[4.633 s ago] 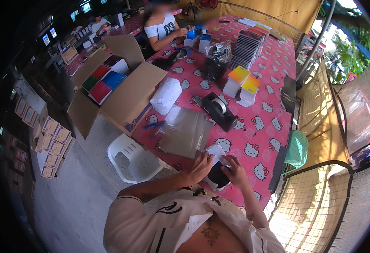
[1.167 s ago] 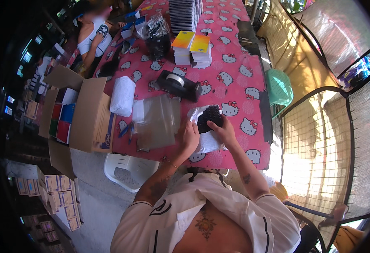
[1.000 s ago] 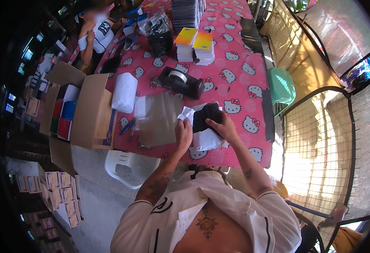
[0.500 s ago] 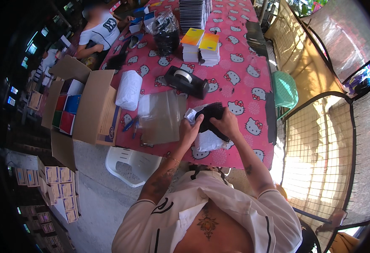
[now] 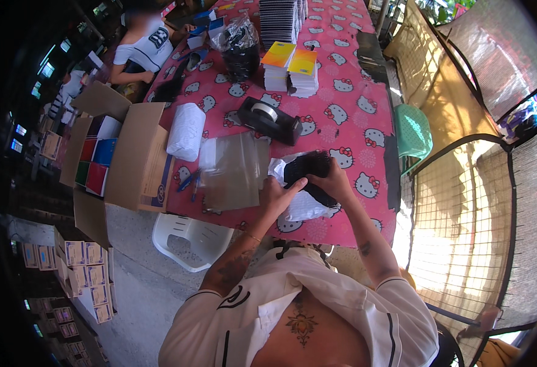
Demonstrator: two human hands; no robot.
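Head view: left hand (image 5: pixel 277 196) and right hand (image 5: pixel 335 182) both clamp flat black rectangular object (image 5: pixel 308 174), fingers curled over its edges, above white crumpled wrapping sheet (image 5: pixel 302 205) at near edge of pink cat-print tablecloth (image 5: pixel 354 92). Black tape dispenser (image 5: pixel 269 120) just beyond object; clear plastic sleeves (image 5: pixel 235 171) to its left. Judgement: wrapping mid-way; object not yet enclosed, sheet lies open, no taping done.

A black tape dispenser (image 5: pixel 270 120) sits mid-table on the pink patterned tablecloth (image 5: pixel 354 92), with stacks of yellow and orange booklets (image 5: pixel 291 68) beyond it. A white roll (image 5: pixel 186 131) lies beside an open cardboard box (image 5: pixel 118 153), and a white plastic chair (image 5: pixel 190 240) stands below the table edge.
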